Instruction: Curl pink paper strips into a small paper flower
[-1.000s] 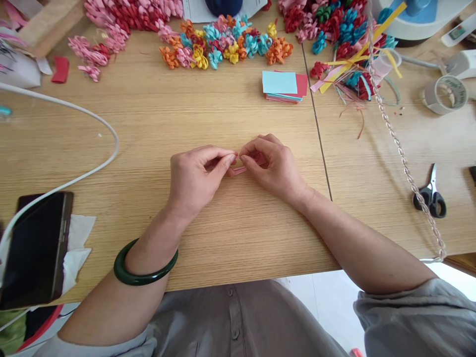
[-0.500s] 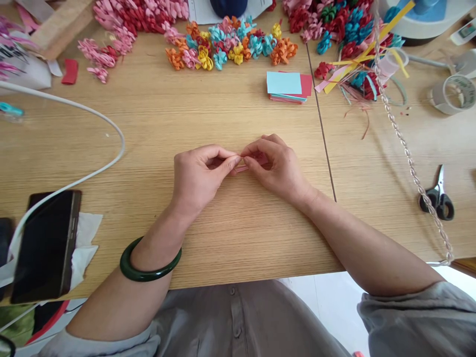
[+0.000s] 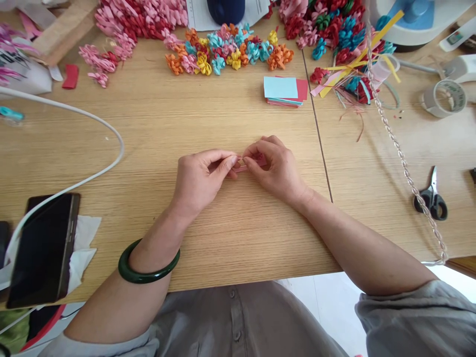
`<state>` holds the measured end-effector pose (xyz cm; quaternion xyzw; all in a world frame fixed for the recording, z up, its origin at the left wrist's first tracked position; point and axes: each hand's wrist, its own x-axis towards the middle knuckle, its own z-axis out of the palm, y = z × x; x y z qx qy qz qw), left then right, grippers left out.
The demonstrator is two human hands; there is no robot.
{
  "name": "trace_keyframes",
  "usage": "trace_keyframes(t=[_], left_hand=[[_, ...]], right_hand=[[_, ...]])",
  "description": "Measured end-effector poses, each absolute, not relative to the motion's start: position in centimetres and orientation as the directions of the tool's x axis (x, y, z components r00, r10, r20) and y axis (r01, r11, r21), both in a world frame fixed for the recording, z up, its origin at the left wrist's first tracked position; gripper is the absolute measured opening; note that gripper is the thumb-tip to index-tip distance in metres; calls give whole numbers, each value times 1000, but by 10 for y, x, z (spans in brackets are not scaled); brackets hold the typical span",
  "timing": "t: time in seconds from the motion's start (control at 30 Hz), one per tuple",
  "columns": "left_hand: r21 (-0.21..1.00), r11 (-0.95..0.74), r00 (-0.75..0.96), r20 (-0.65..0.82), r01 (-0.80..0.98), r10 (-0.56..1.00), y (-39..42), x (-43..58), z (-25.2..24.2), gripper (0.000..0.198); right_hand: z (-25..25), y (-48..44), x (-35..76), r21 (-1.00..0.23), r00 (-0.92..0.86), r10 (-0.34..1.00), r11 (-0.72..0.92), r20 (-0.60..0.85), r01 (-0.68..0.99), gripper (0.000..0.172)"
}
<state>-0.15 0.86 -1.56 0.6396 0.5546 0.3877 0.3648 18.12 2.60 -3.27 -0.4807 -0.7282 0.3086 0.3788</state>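
Over the middle of the wooden table, my left hand (image 3: 204, 178) and my right hand (image 3: 273, 166) meet fingertip to fingertip. Both pinch a small pink strip (image 3: 241, 168), whose thin edge shows between them; a wider pink patch shows under the right fingers. Whether it is paper or cloth I cannot tell, as most of it is hidden by my hands. A dark green bangle circles my left wrist. Beyond the hands lies a stack of blue and red rectangular pieces (image 3: 282, 89).
Colourful looped flowers (image 3: 226, 49) line the back, with a pink heap (image 3: 141, 17) at left. Black-handled scissors (image 3: 431, 198) and a tape roll (image 3: 444, 99) are on the right. A twisted cord (image 3: 397, 144) hangs there. A phone (image 3: 42, 248) and white cable (image 3: 89, 114) are on the left.
My fingertips have drawn slightly apart, showing a little more of the gap between them, still pinching the pink strip. The view has shifted slightly.
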Motion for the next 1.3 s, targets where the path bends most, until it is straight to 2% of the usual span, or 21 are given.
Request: trace_keyframes(t=[0.23, 0.43, 0.7, 1.3], left_hand=[[922, -97, 73, 75, 374, 995, 8, 0, -16, 11], [906, -153, 102, 122, 394, 987, 7, 0, -17, 14], [935, -68, 27, 62, 349, 998, 6, 2, -19, 7], [938, -33, -20, 43, 344, 999, 7, 0, -19, 7]], right_hand=[[-34, 26, 180, -819, -259, 928, 360, 266, 447, 7], [-36, 27, 180, -812, -260, 929, 359, 263, 461, 8], [-36, 26, 182, -792, -301, 912, 396, 279, 464, 8], [-39, 26, 182, -738, -351, 859, 504, 373, 450, 11]])
